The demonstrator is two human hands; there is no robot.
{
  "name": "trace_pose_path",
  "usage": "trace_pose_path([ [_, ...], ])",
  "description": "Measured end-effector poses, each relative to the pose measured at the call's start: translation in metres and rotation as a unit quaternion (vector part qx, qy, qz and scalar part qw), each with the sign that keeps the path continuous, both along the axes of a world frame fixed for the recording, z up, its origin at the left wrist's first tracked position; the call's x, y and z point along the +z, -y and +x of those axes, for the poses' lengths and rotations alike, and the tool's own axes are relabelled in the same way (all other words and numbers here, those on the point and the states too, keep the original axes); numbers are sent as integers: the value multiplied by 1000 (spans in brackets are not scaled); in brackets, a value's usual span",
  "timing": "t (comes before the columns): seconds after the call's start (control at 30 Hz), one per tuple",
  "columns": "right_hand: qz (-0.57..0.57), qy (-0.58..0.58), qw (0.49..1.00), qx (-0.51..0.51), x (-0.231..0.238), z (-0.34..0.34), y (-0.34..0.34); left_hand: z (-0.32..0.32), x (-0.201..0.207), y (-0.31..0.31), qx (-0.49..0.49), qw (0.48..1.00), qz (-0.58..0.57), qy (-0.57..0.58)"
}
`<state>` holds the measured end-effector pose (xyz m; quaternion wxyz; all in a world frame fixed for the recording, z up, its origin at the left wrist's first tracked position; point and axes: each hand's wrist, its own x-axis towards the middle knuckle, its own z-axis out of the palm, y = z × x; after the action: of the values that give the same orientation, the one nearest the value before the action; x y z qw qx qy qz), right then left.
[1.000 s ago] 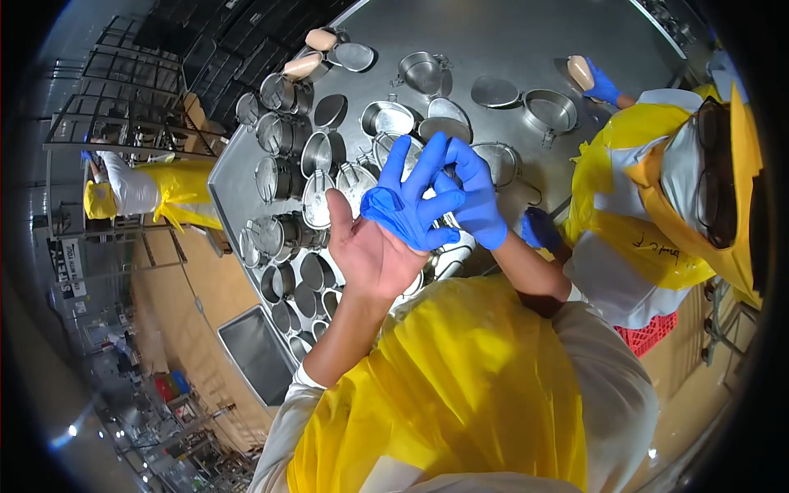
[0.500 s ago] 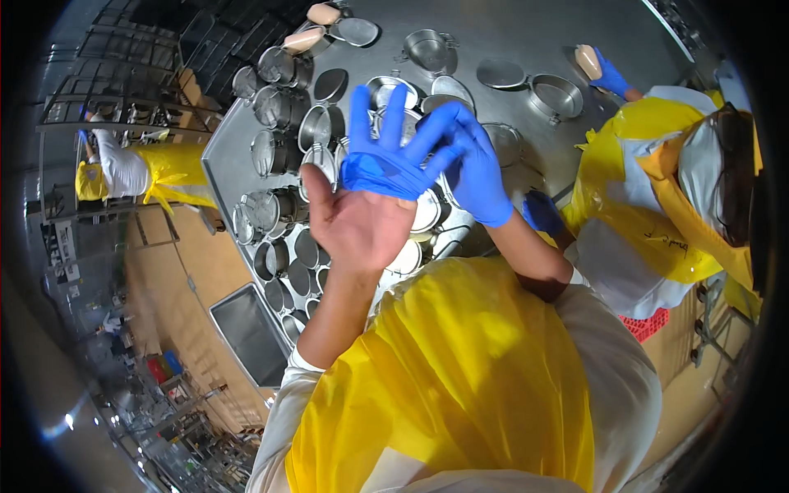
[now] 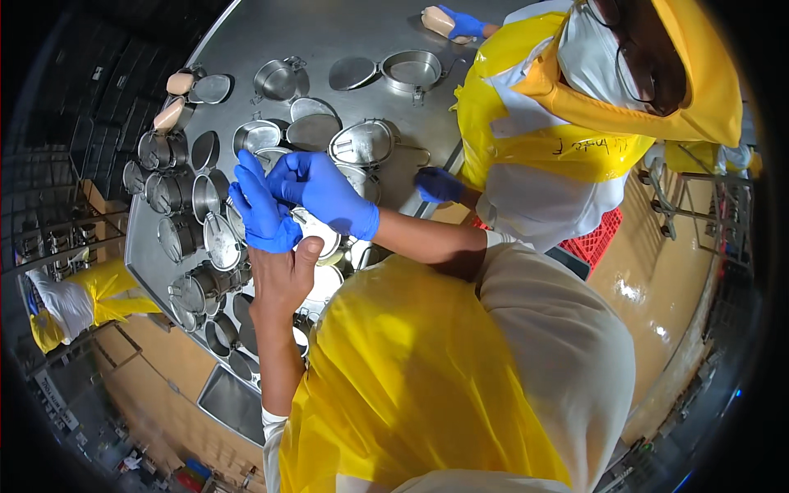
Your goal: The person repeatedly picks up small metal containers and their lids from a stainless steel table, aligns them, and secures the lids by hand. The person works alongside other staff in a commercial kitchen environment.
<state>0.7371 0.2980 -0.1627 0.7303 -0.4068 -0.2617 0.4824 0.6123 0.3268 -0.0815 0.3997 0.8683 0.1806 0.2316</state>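
Note:
My left hand (image 3: 278,259) is raised over the metal table, its fingers stretched out. A blue glove (image 3: 265,220) covers those fingers only partway down; the thumb, lower palm and wrist are bare. My right hand (image 3: 329,195), fully gloved in blue, has its fingers closed at the left hand's finger area, pinching the glove there; its fingertips are partly hidden. Under and around both hands stand several round metal pans with lids, among them an oval lidded one (image 3: 362,144) just beyond my right hand.
Across the table (image 3: 345,33), a co-worker in a yellow apron (image 3: 526,107) rests a gloved hand on a pale pink, log-shaped piece (image 3: 438,22). Two similar pieces lie at the far left. A red crate (image 3: 593,244) stands on the floor at right. Another person (image 3: 90,300) works at left.
The view has swung right, so the table and pans sit farther left. My left hand has turned from palm-on to nearly edge-on, while my right hand stays at the glove.

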Motion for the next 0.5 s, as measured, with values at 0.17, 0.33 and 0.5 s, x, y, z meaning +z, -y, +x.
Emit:
trace_pose_path([
  [0.17, 15, 25, 1000, -3, -2, 0, -1, -5, 5, -9, -16, 993, 96, -65],
  [0.33, 19, -48, 997, 57, 7, 7, 5, -5, -2, -11, -29, 994, 96, -42],
  [0.5, 25, 3, 999, 25, -3, -2, 2, -6, -5, -6, -2, 995, 100, -28],
])
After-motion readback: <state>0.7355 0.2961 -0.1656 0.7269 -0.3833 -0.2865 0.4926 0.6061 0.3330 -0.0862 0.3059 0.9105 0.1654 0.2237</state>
